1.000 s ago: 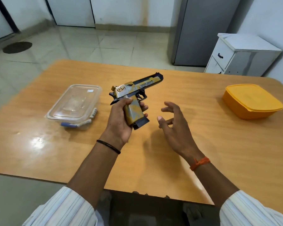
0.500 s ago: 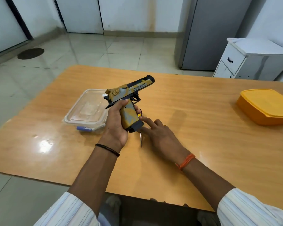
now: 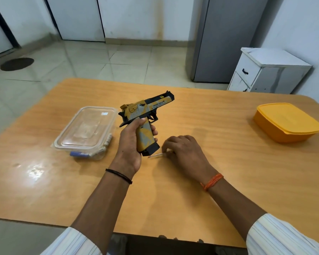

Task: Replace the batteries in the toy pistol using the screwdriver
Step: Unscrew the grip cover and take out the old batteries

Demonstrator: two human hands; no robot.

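Observation:
My left hand [image 3: 131,144] grips the yellow, silver and black toy pistol [image 3: 145,115] by its handle, upright above the wooden table [image 3: 228,181], barrel pointing right and away. Just right of the handle's black base, my right hand [image 3: 184,151] lies low on the table with fingers curled over a thin screwdriver [image 3: 156,155]. Only the metal shaft shows, sticking out to the left; the handle is hidden under the fingers.
A clear lidded plastic box [image 3: 87,131] holding batteries sits left of the pistol. A closed orange container [image 3: 285,122] stands at the table's right side. Beyond the table are a white drawer cabinet [image 3: 265,70] and a grey cabinet [image 3: 226,37].
My right hand came down from mid-air onto the table and closed its fingers over the screwdriver, whose shaft swung to point left. The left hand kept holding the pistol.

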